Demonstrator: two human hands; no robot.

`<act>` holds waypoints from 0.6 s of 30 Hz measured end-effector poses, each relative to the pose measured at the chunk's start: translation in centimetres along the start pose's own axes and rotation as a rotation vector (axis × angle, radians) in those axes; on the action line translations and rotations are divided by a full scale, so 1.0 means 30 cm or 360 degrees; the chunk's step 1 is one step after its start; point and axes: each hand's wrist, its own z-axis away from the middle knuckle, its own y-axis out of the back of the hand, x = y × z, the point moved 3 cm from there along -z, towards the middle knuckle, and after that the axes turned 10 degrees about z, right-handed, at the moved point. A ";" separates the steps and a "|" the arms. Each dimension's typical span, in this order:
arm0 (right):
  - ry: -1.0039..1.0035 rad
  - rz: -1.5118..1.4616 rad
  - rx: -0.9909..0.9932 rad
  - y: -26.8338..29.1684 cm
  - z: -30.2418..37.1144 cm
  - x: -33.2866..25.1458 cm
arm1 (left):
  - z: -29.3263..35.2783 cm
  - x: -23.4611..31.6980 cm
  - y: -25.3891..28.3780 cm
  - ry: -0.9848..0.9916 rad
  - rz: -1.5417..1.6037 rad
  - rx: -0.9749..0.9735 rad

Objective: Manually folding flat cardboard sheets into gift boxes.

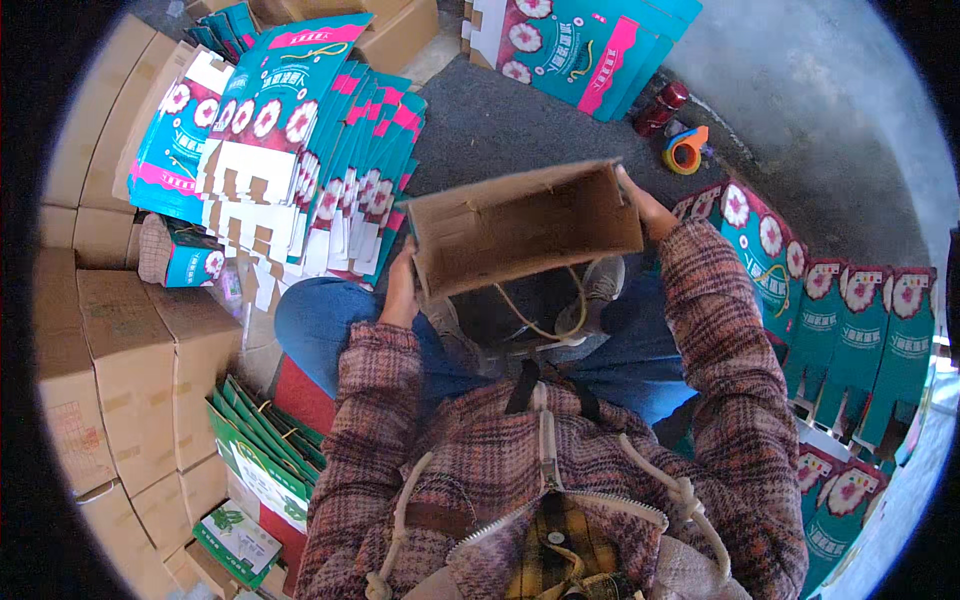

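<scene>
Between my hands is an open-topped cardboard gift box (528, 232), its plain brown inside facing up. My left hand (402, 288) grips its left end, and my right hand (649, 208) grips the right end, thumb near the far corner. A cord handle (530, 328) loops from the near long side, over my shoes (603, 285). The box's printed outer faces are mostly hidden. To the left of it, a fanned stack of flat teal-and-pink printed cartons (345, 185) leans over the floor.
Brown cardboard boxes (130, 360) are piled along the left. Green bags or boxes (265, 455) stand at lower left. More teal cartons (590, 60) lie at the far side, and folded ones (840, 330) line the right. An orange tape dispenser (686, 150) sits beside a dark red bottle (661, 108).
</scene>
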 end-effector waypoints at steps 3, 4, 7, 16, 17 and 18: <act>-0.0099 0.0476 0.0170 -0.027 0.024 -0.020 | -0.004 0.000 0.040 0.0043 -0.0387 0.0254; -0.0075 0.0684 0.0184 -0.029 0.040 -0.035 | 0.002 0.010 0.027 -0.0044 -0.0660 0.0424; -0.0106 0.1958 0.0480 -0.019 0.033 -0.123 | 0.009 0.060 -0.053 -0.0673 -0.0970 0.0404; 0.0855 0.2909 0.0181 -0.282 0.005 -0.140 | 0.004 0.110 -0.118 -0.0468 -0.1209 -0.0035; 0.0751 0.2745 0.0234 -0.247 -0.016 -0.125 | 0.013 0.107 -0.158 -0.0456 -0.1206 -0.0046; 0.0733 0.2748 0.0238 -0.198 -0.048 -0.112 | 0.027 0.099 -0.197 -0.0465 -0.1379 0.0017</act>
